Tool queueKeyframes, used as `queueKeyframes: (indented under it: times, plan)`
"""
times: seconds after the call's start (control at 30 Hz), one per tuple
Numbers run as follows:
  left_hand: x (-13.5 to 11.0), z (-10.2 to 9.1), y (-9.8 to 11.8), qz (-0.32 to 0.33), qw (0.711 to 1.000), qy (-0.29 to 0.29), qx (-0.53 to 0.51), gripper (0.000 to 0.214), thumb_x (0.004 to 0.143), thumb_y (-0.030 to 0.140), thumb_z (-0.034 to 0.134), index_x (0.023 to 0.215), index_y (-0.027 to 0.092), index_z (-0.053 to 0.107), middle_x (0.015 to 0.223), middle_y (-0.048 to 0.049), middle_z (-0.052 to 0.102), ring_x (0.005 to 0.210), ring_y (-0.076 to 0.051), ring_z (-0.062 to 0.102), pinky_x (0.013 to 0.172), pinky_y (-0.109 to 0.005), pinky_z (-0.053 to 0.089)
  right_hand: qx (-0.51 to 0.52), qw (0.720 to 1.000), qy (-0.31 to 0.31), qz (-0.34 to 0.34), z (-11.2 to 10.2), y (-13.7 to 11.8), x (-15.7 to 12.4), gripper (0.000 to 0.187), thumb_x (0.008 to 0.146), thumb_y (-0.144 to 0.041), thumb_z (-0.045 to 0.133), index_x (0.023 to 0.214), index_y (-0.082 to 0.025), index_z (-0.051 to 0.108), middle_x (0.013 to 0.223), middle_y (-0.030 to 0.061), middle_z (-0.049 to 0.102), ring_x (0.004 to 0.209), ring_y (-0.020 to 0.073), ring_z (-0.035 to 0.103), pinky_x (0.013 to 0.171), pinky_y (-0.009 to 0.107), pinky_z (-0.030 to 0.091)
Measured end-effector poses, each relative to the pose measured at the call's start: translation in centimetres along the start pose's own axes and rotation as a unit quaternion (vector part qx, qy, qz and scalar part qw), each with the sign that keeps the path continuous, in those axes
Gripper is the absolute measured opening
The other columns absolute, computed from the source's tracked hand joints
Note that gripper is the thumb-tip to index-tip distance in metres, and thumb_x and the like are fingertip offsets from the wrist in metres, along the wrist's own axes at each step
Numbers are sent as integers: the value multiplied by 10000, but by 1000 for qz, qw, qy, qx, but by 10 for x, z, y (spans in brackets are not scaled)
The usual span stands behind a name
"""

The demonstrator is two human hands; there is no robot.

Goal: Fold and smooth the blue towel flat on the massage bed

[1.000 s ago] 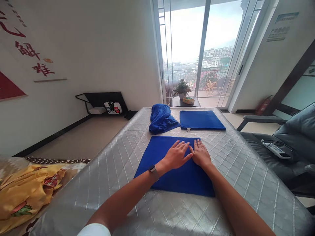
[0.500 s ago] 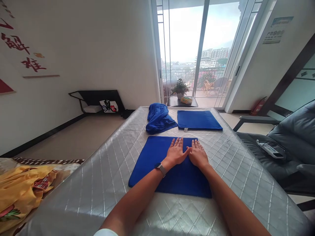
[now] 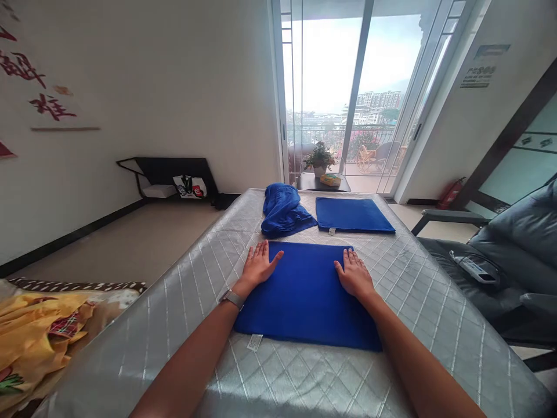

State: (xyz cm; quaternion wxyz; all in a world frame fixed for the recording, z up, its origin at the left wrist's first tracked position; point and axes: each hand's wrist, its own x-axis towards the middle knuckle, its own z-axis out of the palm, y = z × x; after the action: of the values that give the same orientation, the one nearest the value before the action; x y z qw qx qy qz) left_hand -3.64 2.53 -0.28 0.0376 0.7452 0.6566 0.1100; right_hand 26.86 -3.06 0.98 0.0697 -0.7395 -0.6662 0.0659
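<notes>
A flat, folded blue cloth [image 3: 304, 302] lies on the silver quilted surface in front of me, a white label [image 3: 255, 342] sticking out at its near left edge. My left hand [image 3: 257, 266], wrist banded by a watch, rests open on the cloth's far left corner with the thumb apart. At the far right corner, my right hand [image 3: 354, 274] lies open along the edge, thumb pointing inward. Beyond are a crumpled blue cloth [image 3: 285, 210] on the left and a second folded blue cloth [image 3: 354, 215] on the right.
The silver quilted cover [image 3: 174, 325] spans the surface under the cloths. On the right stands a dark armchair [image 3: 500, 249] with a white power strip [image 3: 476, 270] on its seat. Yellow fabric [image 3: 39, 325] lies at the left. A potted plant [image 3: 319, 158] stands by the glass doors.
My left hand has slid leftward from beside my right hand to the cloth's left edge. My right hand has shifted slightly right. The near left label now shows.
</notes>
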Motion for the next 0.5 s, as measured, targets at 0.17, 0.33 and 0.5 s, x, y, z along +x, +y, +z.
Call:
queueKeyframes:
  times: [0.17, 0.33, 0.5]
  plan:
    - [2, 5, -7, 6, 1000, 11, -10, 946, 944, 746, 93, 1556, 36, 219, 1602, -215, 237, 1507, -284, 170, 1219, -497, 76, -3, 1000, -7, 4, -2, 1, 1, 728, 1011, -510, 149, 1576, -51, 160, 1649, 122, 155, 1519, 201, 106, 1222, 350, 86]
    - [2, 4, -5, 11, 1000, 4, -13, 951, 938, 748, 79, 1552, 40, 236, 1601, -210, 238, 1504, -281, 188, 1220, -497, 72, -13, 1000, -20, 12, -9, 8, 8, 725, 1004, -547, 155, 1585, -113, 175, 1653, 65, 158, 1516, 220, 128, 1223, 384, 105]
    - [1, 2, -3, 6, 1000, -7, -1, 929, 954, 725, 91, 1551, 28, 236, 1603, -206, 232, 1507, -279, 178, 1222, -492, 69, -19, 1000, -17, 12, -11, 16, 14, 717, 1006, -551, 151, 1586, -130, 172, 1652, 51, 164, 1515, 223, 135, 1225, 400, 93]
